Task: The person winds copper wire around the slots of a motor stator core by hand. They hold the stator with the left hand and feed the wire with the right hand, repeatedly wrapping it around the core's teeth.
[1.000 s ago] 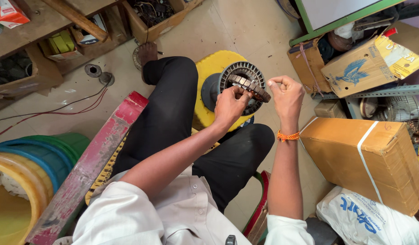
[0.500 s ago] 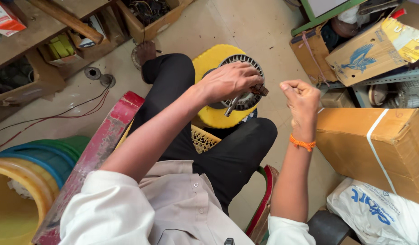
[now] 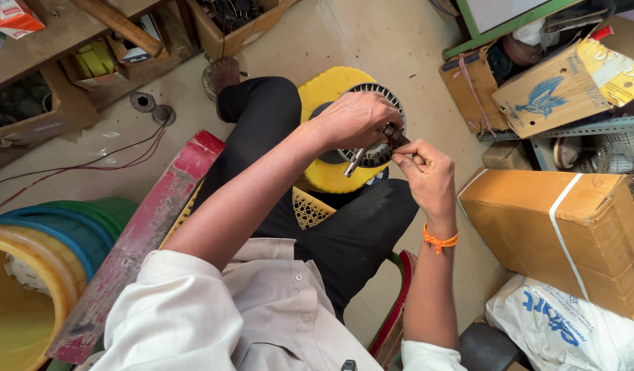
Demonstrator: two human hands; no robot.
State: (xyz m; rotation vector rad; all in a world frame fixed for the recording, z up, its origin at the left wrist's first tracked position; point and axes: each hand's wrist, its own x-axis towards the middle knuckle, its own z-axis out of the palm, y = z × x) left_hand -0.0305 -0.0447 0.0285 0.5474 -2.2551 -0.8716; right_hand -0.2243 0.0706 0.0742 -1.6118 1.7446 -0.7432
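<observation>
A round slotted motor stator (image 3: 392,148) rests on a yellow plastic stool (image 3: 327,93) in front of my crossed legs in black trousers. My left hand (image 3: 351,120) lies over the stator and grips a small metal tool (image 3: 354,163) whose shaft sticks out below the fingers. My right hand (image 3: 427,175), with an orange thread band on the wrist, pinches something small and dark at the stator's right rim, touching the left hand's fingertips. What the right fingers hold is too small to tell.
A strapped cardboard box (image 3: 564,233) and a white printed sack (image 3: 571,330) stand at the right. More boxes (image 3: 550,89) sit on metal shelving behind. A red plank (image 3: 145,240), stacked coloured tubs (image 3: 28,275), red wires and a wooden bench (image 3: 49,34) lie at the left.
My right hand has come in from the right and now meets the left hand at the stator's rim. The left hand stays on the stator with the tool.
</observation>
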